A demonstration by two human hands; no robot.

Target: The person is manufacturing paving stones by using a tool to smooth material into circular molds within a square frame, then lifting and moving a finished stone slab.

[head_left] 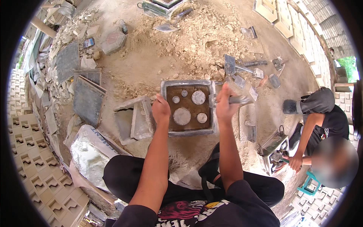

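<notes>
Grey, square metal-looking frame (191,132) with brown fill (188,104) and pale round discs (182,116) lies central; left hand (161,109) curls at its nine o'clock, grip unclear; right hand (225,104), three o'clock, clasps a blurred grey tool (239,99).

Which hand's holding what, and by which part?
Right hand: a blurred tool, grip point unclear. Left hand: beside the square frame; hold unclear.
</notes>
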